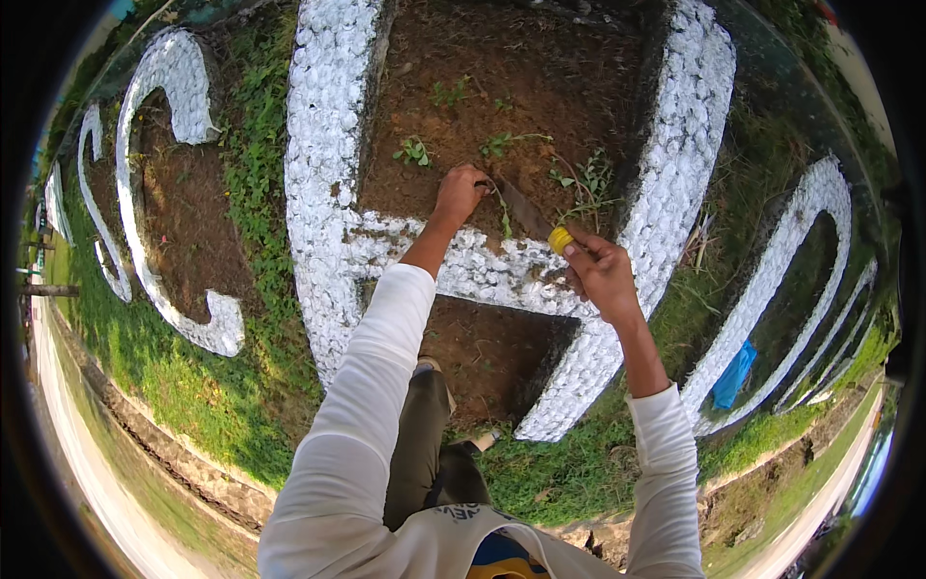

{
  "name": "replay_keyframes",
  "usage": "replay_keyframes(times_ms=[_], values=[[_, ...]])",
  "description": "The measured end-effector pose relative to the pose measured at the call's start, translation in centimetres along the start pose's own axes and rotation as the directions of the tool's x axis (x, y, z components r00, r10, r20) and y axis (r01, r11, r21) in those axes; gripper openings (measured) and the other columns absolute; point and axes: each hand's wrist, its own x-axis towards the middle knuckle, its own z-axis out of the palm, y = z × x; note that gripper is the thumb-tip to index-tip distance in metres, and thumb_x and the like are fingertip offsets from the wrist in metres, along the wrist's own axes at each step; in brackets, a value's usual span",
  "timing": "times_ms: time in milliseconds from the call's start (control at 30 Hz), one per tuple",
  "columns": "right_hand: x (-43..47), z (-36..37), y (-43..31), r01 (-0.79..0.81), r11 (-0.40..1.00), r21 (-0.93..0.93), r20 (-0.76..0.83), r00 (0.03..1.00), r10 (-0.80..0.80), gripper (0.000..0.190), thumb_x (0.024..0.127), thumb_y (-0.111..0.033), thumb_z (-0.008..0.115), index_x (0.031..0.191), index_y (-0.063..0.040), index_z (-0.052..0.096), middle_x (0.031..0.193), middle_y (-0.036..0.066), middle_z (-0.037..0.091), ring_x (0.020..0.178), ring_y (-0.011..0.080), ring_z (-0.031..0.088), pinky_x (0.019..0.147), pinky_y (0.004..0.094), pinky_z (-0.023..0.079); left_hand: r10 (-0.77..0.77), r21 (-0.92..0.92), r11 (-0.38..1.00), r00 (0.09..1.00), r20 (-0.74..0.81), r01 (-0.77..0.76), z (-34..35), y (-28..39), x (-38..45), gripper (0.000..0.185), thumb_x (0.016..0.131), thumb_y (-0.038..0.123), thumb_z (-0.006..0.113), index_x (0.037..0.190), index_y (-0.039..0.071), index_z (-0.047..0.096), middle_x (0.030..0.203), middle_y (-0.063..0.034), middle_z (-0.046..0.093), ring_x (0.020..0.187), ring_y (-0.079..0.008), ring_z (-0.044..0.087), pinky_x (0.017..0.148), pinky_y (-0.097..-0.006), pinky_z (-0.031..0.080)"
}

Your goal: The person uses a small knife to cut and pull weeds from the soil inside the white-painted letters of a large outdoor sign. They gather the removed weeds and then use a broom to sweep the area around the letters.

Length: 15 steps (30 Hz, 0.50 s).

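Observation:
My right hand [604, 275] grips the round yellow handle [560, 239] of a knife with a broad, dull metal blade [527, 208]. The blade slants up and left over reddish-brown soil [434, 145]. Close to its tip, my left hand [459, 195] has its fingers pinched together on a thin weed [505, 216], whose leafy green end trails down beside the blade. What exactly lies under the left fingertips is partly hidden. Small weeds grow just beyond the hands: a leafy tuft [414, 151], a low sprig [503, 142] and a taller plant [584, 184] on the right.
White-painted raised letterwork with a bumpy surface frames the soil, with a crossbar [499, 271] below my hands and thick uprights [325, 130] at the sides. Green creepers [260, 166] grow at left. A blue plastic sheet or bag [734, 376] lies at right. Grass [564, 478] borders the slope below.

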Motion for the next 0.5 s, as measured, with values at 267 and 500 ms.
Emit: replay_keyframes(times_ms=[267, 500], values=[[0.4, -0.6, -1.6, -0.025, 0.999, -0.024, 0.037, 0.999, 0.026, 0.035, 0.088, -0.012, 0.06, 0.12, 0.003, 0.057, 0.062, -0.001, 0.056, 0.044, 0.0034, 0.042, 0.04, 0.0216, 0.034, -0.046, 0.136, 0.99, 0.996, 0.078, 0.035, -1.4, 1.2, 0.4, 0.024, 0.075, 0.007, 0.07, 0.099, 0.012, 0.069, 0.125, -0.0139, 0.056, 0.11, -0.035, 0.054, 0.095, -0.0423, 0.046], [1.9, -1.9, -2.5, -0.009, 0.993, -0.117, 0.071, 0.997, 0.018, 0.036, 0.086, -0.01, 0.061, 0.12, 0.003, 0.058, 0.067, 0.001, 0.06, 0.048, 0.0033, 0.043, 0.043, 0.0215, 0.036, 0.018, 0.109, 0.994, 0.999, 0.052, -0.023, -0.7, -0.2, 1.0, 0.026, 0.073, 0.006, 0.071, 0.098, 0.011, 0.069, 0.12, -0.0149, 0.058, 0.108, -0.0336, 0.056, 0.091, -0.0411, 0.047]])
